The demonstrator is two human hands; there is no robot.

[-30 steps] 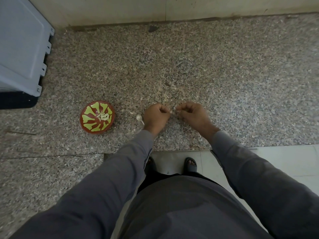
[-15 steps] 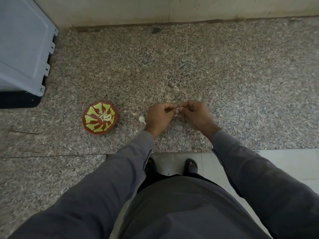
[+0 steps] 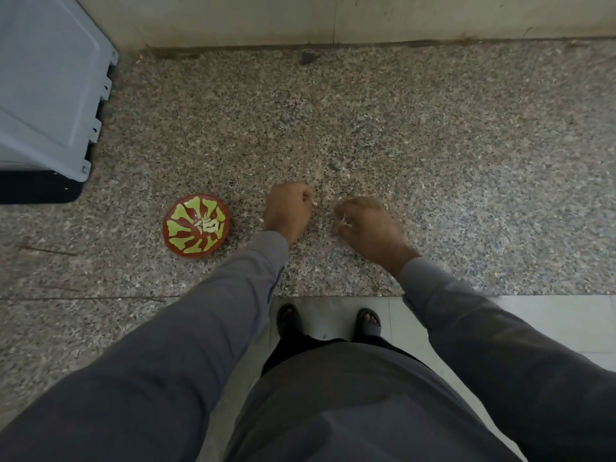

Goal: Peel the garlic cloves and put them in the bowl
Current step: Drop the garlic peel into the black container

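Hands hover apart over the speckled granite counter (image 3: 400, 135). Her left hand (image 3: 289, 213) is curled, pinching a small white garlic clove (image 3: 314, 203) at its fingertips; the right hand (image 3: 368, 225), blurred, pinches pale garlic bits (image 3: 346, 223). Left of that grip sits the round red bowl with green pattern (image 3: 196, 226), holding peeled cloves (image 3: 208, 225).

A speckled granite counter (image 3: 433, 135) fills most of the view, ending at a pale wall (image 3: 333, 15) on the far side. At far left a grey-blue plastic lid (image 3: 43, 88) rests on a dark base (image 3: 36, 190). Near, below the counter edge, pale floor tiles (image 3: 550, 328) show two sandalled feet (image 3: 367, 323).
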